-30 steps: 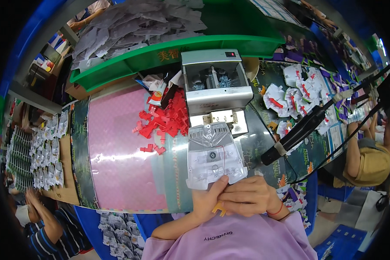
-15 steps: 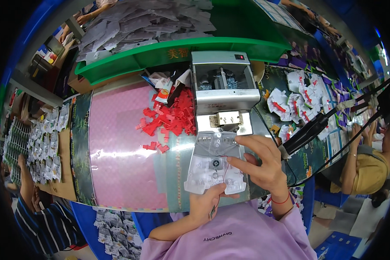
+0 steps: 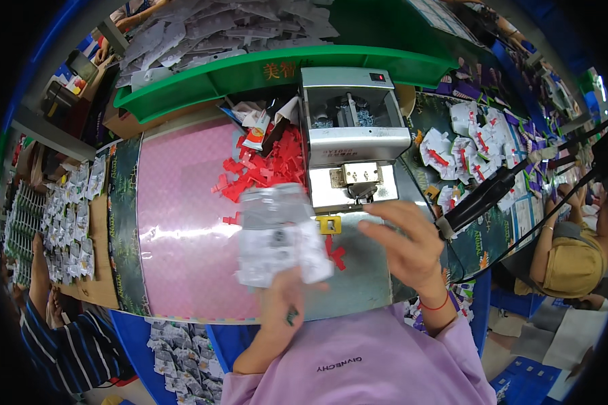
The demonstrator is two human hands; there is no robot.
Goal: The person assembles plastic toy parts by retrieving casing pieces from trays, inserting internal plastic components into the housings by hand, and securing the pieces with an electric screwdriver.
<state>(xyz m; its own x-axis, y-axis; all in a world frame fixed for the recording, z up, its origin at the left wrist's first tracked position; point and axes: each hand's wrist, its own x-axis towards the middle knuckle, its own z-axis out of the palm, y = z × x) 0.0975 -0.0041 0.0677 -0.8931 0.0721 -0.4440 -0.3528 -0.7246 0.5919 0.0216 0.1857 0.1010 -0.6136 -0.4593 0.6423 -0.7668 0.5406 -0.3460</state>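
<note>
In my left hand (image 3: 284,307), closed on its lower edge, is a pale, partly clear plastic shell (image 3: 277,239), smeared by motion. It covers part of the red plastic pieces' pile (image 3: 267,162). My right hand (image 3: 409,246) is empty, fingers apart, just in front of a silver screw feeder (image 3: 355,145) with small bluish screws behind its window. A metal block (image 3: 361,174) sits on the feeder's front plate. Between my hands lie a small yellow part (image 3: 329,225) and a single red piece (image 3: 336,255), on the table mat.
A long green bin (image 3: 263,73) heaped with pale plastic shells spans the back. Finished-looking white shells with red pieces (image 3: 466,148) lie at right. A black hand tool with a cable (image 3: 479,199) slants in from the right. Co-workers sit on both sides.
My left hand has carried the shell leftward from in front of the feeder, uncovering the yellow part and a red piece. My right hand has let go of the shell and stays near the feeder.
</note>
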